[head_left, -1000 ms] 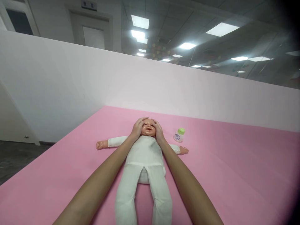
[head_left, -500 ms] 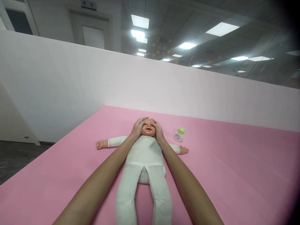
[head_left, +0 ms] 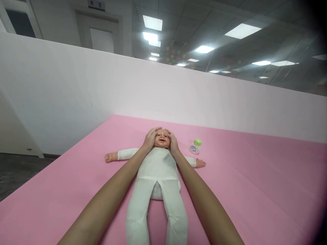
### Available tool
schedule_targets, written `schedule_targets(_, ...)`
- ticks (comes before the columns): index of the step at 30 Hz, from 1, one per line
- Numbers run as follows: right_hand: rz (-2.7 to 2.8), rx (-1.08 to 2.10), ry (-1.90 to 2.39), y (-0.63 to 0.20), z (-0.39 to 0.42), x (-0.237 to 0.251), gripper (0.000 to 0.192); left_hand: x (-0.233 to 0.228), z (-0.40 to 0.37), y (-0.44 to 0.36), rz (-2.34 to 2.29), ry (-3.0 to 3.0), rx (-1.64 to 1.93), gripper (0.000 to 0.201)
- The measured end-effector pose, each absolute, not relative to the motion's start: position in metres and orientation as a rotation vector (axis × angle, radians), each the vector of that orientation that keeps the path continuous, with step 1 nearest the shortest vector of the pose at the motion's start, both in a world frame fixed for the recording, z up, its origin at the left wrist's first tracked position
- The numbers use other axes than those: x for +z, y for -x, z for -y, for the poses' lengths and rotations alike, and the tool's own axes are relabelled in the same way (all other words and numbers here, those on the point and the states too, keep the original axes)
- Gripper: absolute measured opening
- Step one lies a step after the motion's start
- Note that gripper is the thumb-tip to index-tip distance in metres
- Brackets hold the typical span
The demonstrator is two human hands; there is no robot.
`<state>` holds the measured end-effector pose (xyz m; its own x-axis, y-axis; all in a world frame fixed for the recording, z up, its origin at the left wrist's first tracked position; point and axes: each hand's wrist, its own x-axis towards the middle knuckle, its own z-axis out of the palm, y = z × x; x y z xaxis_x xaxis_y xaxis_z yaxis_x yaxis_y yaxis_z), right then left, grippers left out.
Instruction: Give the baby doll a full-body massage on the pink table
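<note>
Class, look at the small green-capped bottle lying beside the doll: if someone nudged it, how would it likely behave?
The bottle lies tilted on the pink mat, so it would probably roll rather than tip. It looks small and plastic, so likely light. The mat looks soft, which might slow it. The doll's outstretched arm could stop it.

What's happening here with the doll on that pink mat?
A person is leaning over a baby doll that lies on its back on a pink mat, arms spread out. The left hand cups one side of the doll's head and the right hand cups the other, fingers resting on the forehead and temples. A small bottle with a green cap stands on the mat just beside the doll's head, untouched.
</note>
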<state>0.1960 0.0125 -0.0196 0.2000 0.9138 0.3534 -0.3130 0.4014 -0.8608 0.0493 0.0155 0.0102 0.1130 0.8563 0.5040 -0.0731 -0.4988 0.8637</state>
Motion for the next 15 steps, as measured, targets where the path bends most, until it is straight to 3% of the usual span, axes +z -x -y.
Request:
schedule_targets(10,1.034,0.951,0.742,-0.1945,-0.0061,-0.0146,0.040,0.0105,-0.0145,-0.0500,-0.780,-1.590,1.493,0.035)
schedule_targets(15,1.009,0.967,0.750,-0.1943,-0.0076,-0.0145,0.038,0.0093,-0.0165,-0.0492,-0.785,-1.605,1.494,0.041)
